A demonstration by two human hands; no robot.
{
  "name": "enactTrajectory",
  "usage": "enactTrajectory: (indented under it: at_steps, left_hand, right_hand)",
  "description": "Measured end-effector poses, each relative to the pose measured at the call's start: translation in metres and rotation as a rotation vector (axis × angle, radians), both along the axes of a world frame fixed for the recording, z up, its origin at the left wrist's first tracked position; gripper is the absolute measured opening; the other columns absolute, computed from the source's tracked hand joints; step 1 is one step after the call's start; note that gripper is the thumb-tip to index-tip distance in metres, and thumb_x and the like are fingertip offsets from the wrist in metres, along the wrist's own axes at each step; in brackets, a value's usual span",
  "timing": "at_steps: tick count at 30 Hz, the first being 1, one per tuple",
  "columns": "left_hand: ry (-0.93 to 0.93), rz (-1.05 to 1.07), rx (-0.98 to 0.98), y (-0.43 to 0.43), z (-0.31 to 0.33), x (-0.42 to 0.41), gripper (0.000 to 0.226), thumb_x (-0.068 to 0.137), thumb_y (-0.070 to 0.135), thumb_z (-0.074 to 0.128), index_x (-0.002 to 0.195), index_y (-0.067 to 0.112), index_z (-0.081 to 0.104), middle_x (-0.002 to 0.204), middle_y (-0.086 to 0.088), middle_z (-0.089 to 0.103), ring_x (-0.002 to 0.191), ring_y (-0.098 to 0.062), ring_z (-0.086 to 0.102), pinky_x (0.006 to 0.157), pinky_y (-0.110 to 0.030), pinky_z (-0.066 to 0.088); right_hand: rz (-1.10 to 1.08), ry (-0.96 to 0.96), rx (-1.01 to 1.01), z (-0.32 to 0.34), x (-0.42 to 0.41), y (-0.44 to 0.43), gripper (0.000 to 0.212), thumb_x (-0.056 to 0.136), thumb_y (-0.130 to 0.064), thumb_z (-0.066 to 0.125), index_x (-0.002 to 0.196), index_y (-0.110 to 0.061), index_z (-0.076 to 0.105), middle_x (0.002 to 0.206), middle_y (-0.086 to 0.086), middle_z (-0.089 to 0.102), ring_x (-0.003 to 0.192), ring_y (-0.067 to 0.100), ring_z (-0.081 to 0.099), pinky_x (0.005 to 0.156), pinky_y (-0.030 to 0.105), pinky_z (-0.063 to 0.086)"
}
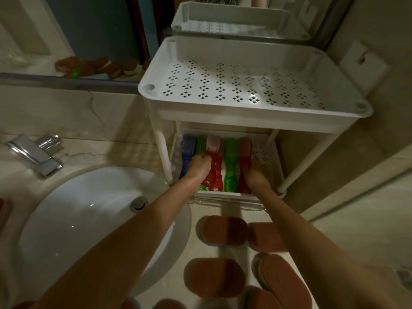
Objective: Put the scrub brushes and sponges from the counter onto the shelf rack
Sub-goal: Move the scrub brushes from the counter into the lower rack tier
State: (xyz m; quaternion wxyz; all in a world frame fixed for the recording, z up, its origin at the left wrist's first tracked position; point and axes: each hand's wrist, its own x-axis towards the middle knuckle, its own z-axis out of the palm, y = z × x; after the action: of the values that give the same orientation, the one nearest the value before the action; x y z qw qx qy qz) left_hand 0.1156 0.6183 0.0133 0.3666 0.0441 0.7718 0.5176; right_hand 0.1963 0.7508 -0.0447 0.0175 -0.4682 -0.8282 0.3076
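Your left hand [199, 166] is closed on the red plastic scrub brush [214, 168]; its long axis points straight away from you. Your right hand's [256, 175] grip is unclear.

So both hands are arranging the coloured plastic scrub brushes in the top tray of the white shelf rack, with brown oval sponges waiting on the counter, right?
Not the top tray. The head view shows both hands, left hand and right hand, in the lower tray; the perforated top tray holds nothing. The rest stands.

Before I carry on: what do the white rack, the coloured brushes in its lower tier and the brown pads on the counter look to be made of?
Rack: looks like moulded white plastic, smooth, with punched holes. Brushes: apparently glossy, translucent coloured plastic handles. Pads: seemingly matte brown scouring fibre over a paler sponge layer.
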Motion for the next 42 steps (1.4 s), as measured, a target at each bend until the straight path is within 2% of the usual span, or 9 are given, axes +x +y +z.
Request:
enactTrajectory:
  at_steps: [4, 7, 11, 17, 22, 28, 34, 38, 42]
  left_hand:
    - [-0.039, 0.018, 0.058, 0.006, 0.003, 0.000, 0.023, 0.096, 0.014, 0.041, 0.077, 0.014, 0.053, 0.074, -0.007, 0.058, 0.065, -0.020, 0.056, 0.062, -0.028, 0.047]
    - [-0.095, 0.053, 0.139, 0.009, 0.006, 0.000, 0.015, 0.096, 0.007, 0.041, 0.098, 0.009, 0.056, 0.073, -0.006, 0.060, 0.063, -0.018, 0.057, 0.064, -0.029, 0.050]
    - [-0.036, 0.056, 0.129, 0.016, 0.009, -0.001, 0.026, 0.097, 0.010, 0.038, 0.123, 0.011, 0.039, 0.097, -0.013, 0.062, 0.076, -0.022, 0.060, 0.068, -0.034, 0.052]
    - [-0.098, -0.029, 0.150, 0.029, 0.009, 0.009, 0.027, 0.101, 0.011, 0.029, 0.120, 0.007, 0.047, 0.127, -0.014, 0.058, 0.111, -0.032, 0.059, 0.092, -0.040, 0.050]
    - [-0.023, -0.156, 0.093, 0.040, 0.005, 0.015, 0.032, 0.101, 0.012, 0.029, 0.129, 0.003, 0.041, 0.128, -0.020, 0.055, 0.110, -0.033, 0.056, 0.083, -0.035, 0.048]
    - [0.091, -0.285, -0.033, 0.048, -0.007, 0.020, 0.035, 0.094, -0.001, 0.033, 0.070, 0.021, 0.044, 0.081, -0.004, 0.052, 0.070, -0.017, 0.052, 0.060, -0.025, 0.040]
    - [0.166, -0.540, -0.120, 0.054, -0.015, 0.037, 0.038, 0.090, -0.010, 0.033, 0.122, -0.002, 0.054, 0.122, -0.026, 0.056, 0.097, -0.029, 0.057, 0.057, -0.025, 0.037]
    - [0.178, -0.578, -0.145, 0.057, -0.022, 0.032, 0.035, 0.091, -0.008, 0.036, 0.117, 0.001, 0.058, 0.107, -0.021, 0.057, 0.094, -0.024, 0.052, 0.059, -0.025, 0.041]
    - [0.273, -0.635, -0.195, 0.058, -0.024, 0.033, 0.035, 0.094, -0.005, 0.032, 0.119, -0.007, 0.056, 0.120, -0.027, 0.057, 0.118, -0.037, 0.053, 0.087, -0.034, 0.045]
  right_hand:
    - [0.060, -0.134, 0.147, 0.006, 0.004, 0.003, 0.036, 0.100, -0.020, 0.033, 0.131, -0.004, 0.046, 0.125, 0.019, 0.057, 0.111, 0.033, 0.058, 0.096, 0.044, 0.049]
    - [0.023, -0.013, 0.157, 0.024, 0.010, -0.001, 0.026, 0.097, -0.017, 0.042, 0.113, -0.001, 0.055, 0.103, 0.009, 0.062, 0.095, 0.024, 0.060, 0.086, 0.040, 0.051]
    - [0.016, 0.274, -0.208, 0.052, 0.021, -0.021, 0.022, 0.094, -0.015, 0.048, 0.083, -0.003, 0.063, 0.062, 0.004, 0.053, 0.055, 0.014, 0.046, 0.051, 0.026, 0.035]
    - [0.041, 0.322, -0.650, 0.078, 0.034, -0.042, 0.027, 0.094, -0.032, 0.052, 0.075, -0.017, 0.064, 0.049, -0.014, 0.058, 0.055, 0.006, 0.048, 0.058, 0.020, 0.038]
    - [-0.121, 0.418, -0.661, 0.080, 0.043, -0.038, 0.016, 0.094, -0.009, 0.052, 0.100, 0.001, 0.064, 0.082, 0.004, 0.063, 0.068, 0.010, 0.058, 0.056, 0.019, 0.050]
    - [-0.332, 0.290, -0.320, 0.060, 0.060, -0.020, 0.014, 0.094, -0.010, 0.050, 0.087, 0.000, 0.058, 0.077, 0.013, 0.058, 0.071, 0.027, 0.058, 0.071, 0.041, 0.052]
    - [-0.399, 0.248, -0.240, 0.053, 0.058, -0.023, 0.028, 0.094, -0.009, 0.041, 0.067, -0.005, 0.047, 0.101, 0.031, 0.067, 0.096, 0.043, 0.066, 0.087, 0.051, 0.053]
    - [-0.257, 0.089, -0.220, 0.051, 0.046, -0.018, 0.033, 0.097, -0.014, 0.039, 0.107, 0.010, 0.060, 0.094, 0.023, 0.069, 0.087, 0.035, 0.067, 0.083, 0.041, 0.051]
    - [-0.074, -0.135, 0.037, 0.054, 0.037, -0.020, 0.036, 0.097, -0.014, 0.042, 0.128, 0.003, 0.047, 0.127, 0.021, 0.057, 0.118, 0.032, 0.056, 0.093, 0.038, 0.047]
